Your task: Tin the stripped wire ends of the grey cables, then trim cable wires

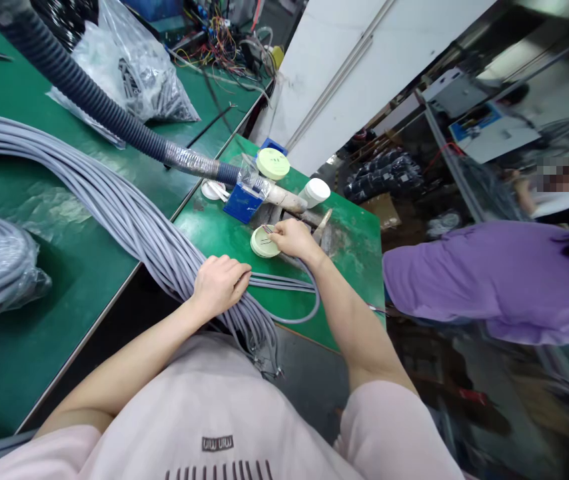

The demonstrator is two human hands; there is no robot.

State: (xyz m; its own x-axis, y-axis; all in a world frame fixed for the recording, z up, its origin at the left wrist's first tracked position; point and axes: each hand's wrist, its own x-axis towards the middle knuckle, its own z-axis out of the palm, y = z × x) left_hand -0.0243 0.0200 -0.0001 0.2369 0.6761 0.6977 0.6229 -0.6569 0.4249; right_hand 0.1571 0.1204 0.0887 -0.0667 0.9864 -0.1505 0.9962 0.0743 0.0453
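1. While our left hand (219, 287) closes its grip on the grey cable bundle (129, 220) over the green worktop (354, 247): likely limp, heavy, best held mid-run
2. Our right hand (292, 240) pinches thin wire ends (266, 230) above a round cream cap (264, 245)

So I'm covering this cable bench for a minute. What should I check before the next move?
1. Left hand on the grey cable bundle: ok, resting across it.
2. Right hand at the round cream disc: ok, directly over it.
3. Thin wires at the disc: cannot tell if seated, too small to see.
4. Bundle's loose ends: not ok, hanging past the bench edge.
5. Corrugated blue hose: not ok, running close above the work area.
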